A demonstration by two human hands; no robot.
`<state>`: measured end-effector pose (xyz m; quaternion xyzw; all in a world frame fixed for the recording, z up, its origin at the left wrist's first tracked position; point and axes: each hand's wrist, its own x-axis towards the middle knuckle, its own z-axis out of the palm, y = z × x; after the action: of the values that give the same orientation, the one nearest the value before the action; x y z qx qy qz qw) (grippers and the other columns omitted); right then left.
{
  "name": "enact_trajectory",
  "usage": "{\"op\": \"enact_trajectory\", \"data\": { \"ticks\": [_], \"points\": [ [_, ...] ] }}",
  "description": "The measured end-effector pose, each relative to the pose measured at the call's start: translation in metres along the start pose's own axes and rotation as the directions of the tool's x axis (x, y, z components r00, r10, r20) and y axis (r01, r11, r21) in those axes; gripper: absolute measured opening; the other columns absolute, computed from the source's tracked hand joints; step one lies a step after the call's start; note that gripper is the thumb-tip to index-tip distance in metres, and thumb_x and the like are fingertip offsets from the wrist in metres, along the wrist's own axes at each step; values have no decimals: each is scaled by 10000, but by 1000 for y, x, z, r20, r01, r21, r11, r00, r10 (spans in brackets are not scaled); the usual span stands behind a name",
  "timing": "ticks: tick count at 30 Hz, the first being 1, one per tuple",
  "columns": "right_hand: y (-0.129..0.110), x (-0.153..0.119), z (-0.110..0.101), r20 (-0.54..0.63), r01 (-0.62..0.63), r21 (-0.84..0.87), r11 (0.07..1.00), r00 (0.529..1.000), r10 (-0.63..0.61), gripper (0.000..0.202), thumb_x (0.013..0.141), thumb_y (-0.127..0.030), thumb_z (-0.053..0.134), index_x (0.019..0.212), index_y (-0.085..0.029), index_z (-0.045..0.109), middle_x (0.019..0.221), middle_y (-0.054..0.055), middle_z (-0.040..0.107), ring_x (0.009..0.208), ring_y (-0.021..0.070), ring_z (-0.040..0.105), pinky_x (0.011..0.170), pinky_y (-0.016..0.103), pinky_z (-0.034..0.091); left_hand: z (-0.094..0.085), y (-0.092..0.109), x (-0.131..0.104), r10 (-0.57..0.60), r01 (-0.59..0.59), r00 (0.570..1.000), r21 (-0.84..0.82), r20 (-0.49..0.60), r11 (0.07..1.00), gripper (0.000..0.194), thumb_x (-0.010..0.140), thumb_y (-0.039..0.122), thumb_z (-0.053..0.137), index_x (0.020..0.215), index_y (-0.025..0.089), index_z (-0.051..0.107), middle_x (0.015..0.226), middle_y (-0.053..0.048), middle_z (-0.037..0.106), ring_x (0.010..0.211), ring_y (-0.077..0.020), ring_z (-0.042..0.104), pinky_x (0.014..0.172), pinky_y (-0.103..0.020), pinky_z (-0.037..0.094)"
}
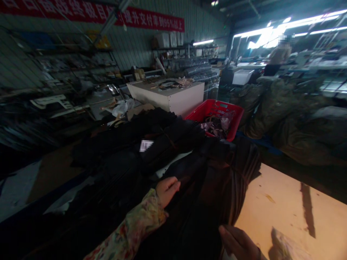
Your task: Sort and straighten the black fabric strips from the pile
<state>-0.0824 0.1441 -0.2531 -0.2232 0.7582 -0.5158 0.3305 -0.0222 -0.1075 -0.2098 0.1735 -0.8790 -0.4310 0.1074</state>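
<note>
A thick bundle of dark cloth pieces point(200, 195), tied near its far end, lies before me with its layers fanned along the right side. My left hand point(166, 190), below a flowered sleeve point(135, 227), has its fingers curled closed over this bundle; they appear to grip the cloth, though shadow hides the exact hold. At the bundle's near right edge is my right hand point(238, 242), fingers pressed together at the cloth's edge and partly cut off by the frame. More dark bundles point(130, 144) lie to the left and behind, one with a pale label point(146, 145).
A lit tan tabletop point(273, 191) with a dark strip point(307, 209) spreads to the right. Beyond the bundles stand a red crate point(235, 124) holding scraps and a white box-like cabinet point(187, 97). Large covered piles point(279, 108) and a person point(280, 54) are farther right.
</note>
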Motion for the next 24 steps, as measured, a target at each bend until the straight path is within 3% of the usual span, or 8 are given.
{"op": "enact_trajectory", "data": {
  "ticks": [3,7,11,15,19,24],
  "points": [
    [-30,35,18,12,59,18,998,998,-59,523,705,-628,319,429,-189,389,419,-26,352,438,92,352,463,232,311,14,3,-11,71,-70,997,113,-10,991,342,781,370,339,548,152,462,542,20,426,563,-96,425,538,-219,298],
    [-60,72,35,2,53,70,996,999,-53,529,706,-631,311,448,-173,374,412,-51,297,409,65,285,415,220,227,13,6,-12,131,-131,991,113,10,985,366,792,378,312,538,157,456,531,16,436,556,-96,434,535,-219,301],
    [-66,104,50,40,-32,155,987,999,26,518,694,-630,326,458,-174,389,400,-53,306,384,60,275,394,220,202,12,-7,-1,128,-143,988,201,88,969,347,783,372,311,556,164,469,548,10,458,570,-104,433,534,-225,304],
    [-63,132,64,68,-57,94,994,996,50,518,686,-622,343,447,-169,420,394,-47,328,382,59,291,406,223,222,8,-28,14,84,-123,984,253,158,960,317,783,337,306,575,168,475,571,13,463,581,-99,438,547,-213,328],
    [-61,140,67,92,-69,46,997,994,65,519,693,-615,340,479,-160,473,409,-41,375,384,58,329,412,218,242,3,-34,18,100,-145,977,248,186,958,295,791,320,301,633,176,504,622,10,506,628,-101,471,584,-206,344],
    [-56,126,66,142,-62,109,992,989,46,517,682,-628,347,544,-158,514,416,-51,368,376,55,325,395,214,225,4,-23,10,90,-172,969,362,232,916,253,778,291,328,659,177,520,634,2,516,639,-118,480,590,-226,336]
  ]
}}
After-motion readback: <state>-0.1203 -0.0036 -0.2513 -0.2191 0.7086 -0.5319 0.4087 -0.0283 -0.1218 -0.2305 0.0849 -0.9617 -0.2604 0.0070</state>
